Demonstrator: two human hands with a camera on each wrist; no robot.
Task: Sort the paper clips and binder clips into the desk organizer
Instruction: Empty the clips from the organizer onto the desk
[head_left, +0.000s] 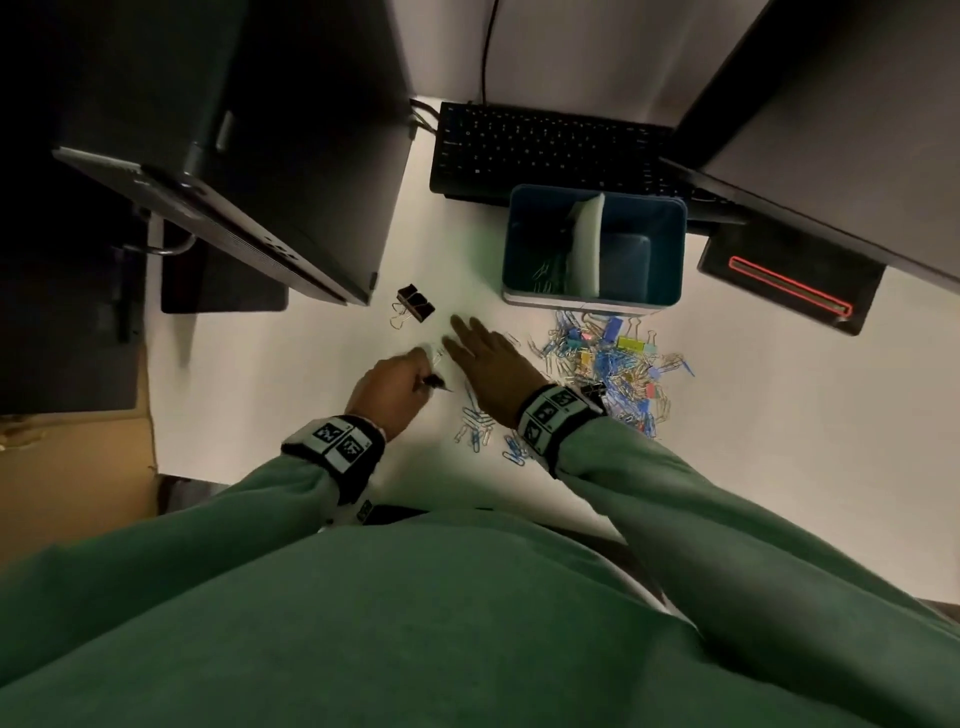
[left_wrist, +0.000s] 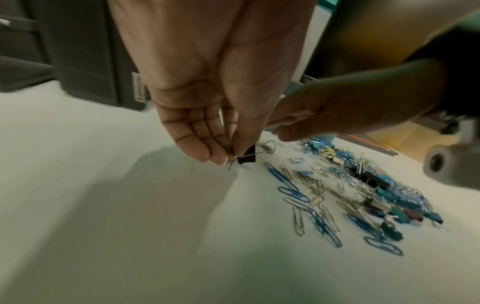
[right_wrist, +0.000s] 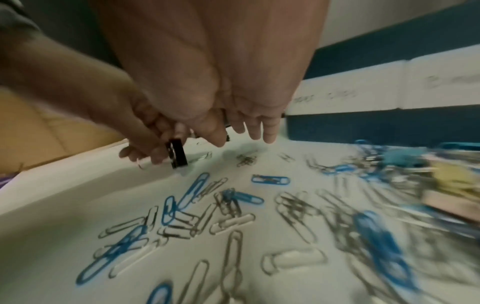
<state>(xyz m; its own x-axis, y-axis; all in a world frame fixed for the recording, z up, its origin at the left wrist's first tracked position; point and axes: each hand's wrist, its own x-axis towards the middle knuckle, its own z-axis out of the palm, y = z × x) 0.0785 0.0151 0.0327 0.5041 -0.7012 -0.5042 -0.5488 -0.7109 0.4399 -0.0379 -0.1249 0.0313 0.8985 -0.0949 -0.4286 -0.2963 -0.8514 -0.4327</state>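
Head view: the left hand (head_left: 397, 384) is seen curled over the white desk (head_left: 753, 415), with a small black binder clip (head_left: 432, 383) pinched at its fingertips. The right hand (head_left: 491, 364) is held flat just beside it, fingers extended and nothing grasped. Beyond the right fingertips a blue desk organizer (head_left: 670, 249) is placed, split by a pale divider (head_left: 589, 244); paper clips are visible in its compartment on the left-hand side. To the outer side of the right hand a mixed pile of clips (head_left: 618, 364) is spread. Two larger black binder clips (head_left: 413, 305) are seen ahead of the left hand, apart from it.

Left wrist view: the black binder clip (left_wrist: 246, 157) is gripped by its wire handle between thumb and fingertips (left_wrist: 218, 158) of the left hand (left_wrist: 207, 82), close above the desk. The right hand (left_wrist: 324, 115) is shown beyond it. Blue and silver paper clips (left_wrist: 309, 205) are scattered toward the right-hand side.

Right wrist view: the right hand (right_wrist: 221, 82) is shown open, its fingers (right_wrist: 255, 127) straight and unloaded. The left hand (right_wrist: 124, 123) is seen beside them with the binder clip (right_wrist: 178, 153) held upright. Loose paper clips (right_wrist: 207, 205) are spread beneath the wrist; the organizer (right_wrist: 376, 125) wall stands beyond the fingertips. The image is motion-blurred.
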